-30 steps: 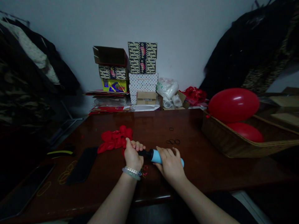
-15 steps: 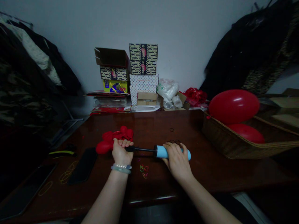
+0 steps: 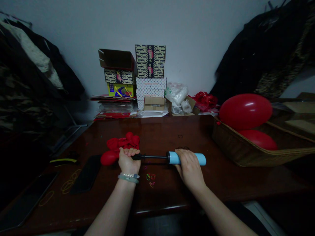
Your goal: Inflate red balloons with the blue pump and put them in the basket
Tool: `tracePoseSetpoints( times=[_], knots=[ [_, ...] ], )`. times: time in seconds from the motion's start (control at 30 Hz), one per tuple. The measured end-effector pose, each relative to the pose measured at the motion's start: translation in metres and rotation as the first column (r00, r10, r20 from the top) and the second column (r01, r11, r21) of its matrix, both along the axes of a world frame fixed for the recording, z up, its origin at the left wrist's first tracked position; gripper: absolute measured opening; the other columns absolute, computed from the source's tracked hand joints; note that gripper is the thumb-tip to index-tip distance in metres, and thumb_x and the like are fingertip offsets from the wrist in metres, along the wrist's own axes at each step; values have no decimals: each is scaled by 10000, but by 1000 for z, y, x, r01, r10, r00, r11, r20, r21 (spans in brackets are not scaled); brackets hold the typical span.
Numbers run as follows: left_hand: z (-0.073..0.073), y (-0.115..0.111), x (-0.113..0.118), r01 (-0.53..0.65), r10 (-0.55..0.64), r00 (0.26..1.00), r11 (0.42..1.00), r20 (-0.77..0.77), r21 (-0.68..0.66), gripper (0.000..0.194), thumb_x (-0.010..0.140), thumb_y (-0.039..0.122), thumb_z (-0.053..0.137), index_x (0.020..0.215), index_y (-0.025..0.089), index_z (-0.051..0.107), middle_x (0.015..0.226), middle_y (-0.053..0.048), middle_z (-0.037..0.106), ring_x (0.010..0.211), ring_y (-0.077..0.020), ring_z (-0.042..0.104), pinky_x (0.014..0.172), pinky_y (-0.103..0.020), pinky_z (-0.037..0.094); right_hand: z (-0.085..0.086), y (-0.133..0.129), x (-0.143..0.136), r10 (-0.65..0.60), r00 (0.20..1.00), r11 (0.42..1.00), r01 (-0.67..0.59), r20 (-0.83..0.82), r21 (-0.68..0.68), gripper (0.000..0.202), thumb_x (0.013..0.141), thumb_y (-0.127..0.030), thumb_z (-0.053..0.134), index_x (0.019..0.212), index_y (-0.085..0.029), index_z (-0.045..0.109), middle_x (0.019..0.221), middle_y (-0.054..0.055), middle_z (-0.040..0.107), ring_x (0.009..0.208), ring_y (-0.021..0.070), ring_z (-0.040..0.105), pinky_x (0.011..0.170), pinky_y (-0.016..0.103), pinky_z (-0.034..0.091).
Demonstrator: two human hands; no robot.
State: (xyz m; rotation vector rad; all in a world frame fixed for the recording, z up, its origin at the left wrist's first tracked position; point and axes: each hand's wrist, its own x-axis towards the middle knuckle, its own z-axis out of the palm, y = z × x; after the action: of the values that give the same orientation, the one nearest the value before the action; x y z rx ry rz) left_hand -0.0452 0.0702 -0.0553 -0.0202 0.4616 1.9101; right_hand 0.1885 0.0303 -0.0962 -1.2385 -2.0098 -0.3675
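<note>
A hand pump lies level across my two hands over the brown table. My left hand (image 3: 129, 161) is closed round its black nozzle end (image 3: 136, 157), with a small, partly filled red balloon (image 3: 108, 158) sticking out to the left of the fist. The balloon's neck is hidden in the fingers. My right hand (image 3: 190, 167) wraps the light blue pump barrel (image 3: 201, 159). Between the hands a black rod (image 3: 155, 157) shows. Just behind my left hand is a pile of limp red balloons (image 3: 123, 142).
Small coloured bands (image 3: 150, 180) lie near the front edge of the table (image 3: 167, 200). At left are a dark phone (image 3: 87, 175), a tablet (image 3: 29, 200) and yellow bands (image 3: 70, 183). A wicker basket (image 3: 236, 150) at right holds large red balloons (image 3: 246, 111). Boxes (image 3: 150, 62) stand behind.
My right hand and the blue barrel have moved a little to the right, away from my left hand, and more of the rod shows. My left hand has stayed about where it was.
</note>
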Motion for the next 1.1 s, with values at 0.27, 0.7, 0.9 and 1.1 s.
tracePoseSetpoints(
  times=[0.27,0.7,0.9,1.1],
  knots=[
    [-2,-7,21,40,-39,999,998,-23,40,417,947,300,399,574,196,244,423,74,269,361,-68,305,443,-229,305,-1,-6,-10,26,999,1000,-26,-26,-8,409,863,-189,553,1262,-124,489,1178,128,607,1112,264,526,1009,471,394],
    [-6,-17,53,67,-66,994,998,-90,8,459,902,395,508,569,193,264,442,73,257,385,-69,275,446,-234,293,-9,-15,-32,32,997,998,-35,-75,-45,381,895,-234,512,1260,-124,505,1154,136,619,1071,271,545,967,465,402],
    [3,-14,45,46,-47,993,999,-112,-18,453,923,383,465,566,191,264,431,72,259,373,-70,272,438,-236,285,-6,-13,-29,42,997,997,-46,-68,-61,392,891,-265,543,1259,-134,508,1154,128,623,1081,262,548,970,457,409],
    [11,-11,30,58,-60,991,998,-118,-20,445,944,345,417,558,190,255,420,72,256,355,-68,276,430,-236,280,1,-11,-24,78,995,995,-82,-62,-58,405,884,-254,557,1272,-155,493,1158,128,624,1081,268,564,955,474,436]
  ],
)
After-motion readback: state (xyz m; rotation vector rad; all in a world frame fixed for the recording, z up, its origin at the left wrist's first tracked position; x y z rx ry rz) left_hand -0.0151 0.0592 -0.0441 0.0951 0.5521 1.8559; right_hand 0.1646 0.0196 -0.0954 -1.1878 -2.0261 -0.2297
